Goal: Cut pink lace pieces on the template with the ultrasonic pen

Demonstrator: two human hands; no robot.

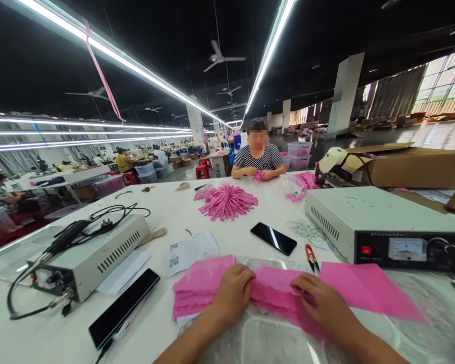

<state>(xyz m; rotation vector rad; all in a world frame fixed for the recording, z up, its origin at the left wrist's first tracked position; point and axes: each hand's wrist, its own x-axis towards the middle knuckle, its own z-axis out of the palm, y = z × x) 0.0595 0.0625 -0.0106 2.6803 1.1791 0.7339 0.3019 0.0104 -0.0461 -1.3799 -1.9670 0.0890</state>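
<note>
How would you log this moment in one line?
left hand: on pink stack | right hand: on pink stack | snips: beyond right hand

White table (169, 210), pink strips (228, 203), black phone (273, 238), perhaps tangled string (307, 231)

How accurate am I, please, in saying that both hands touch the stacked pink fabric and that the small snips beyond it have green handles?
Nearly: the small snips have orange-red handles, not green, as the head view shows. The left hand and right hand do touch the stacked pink fabric.
</note>
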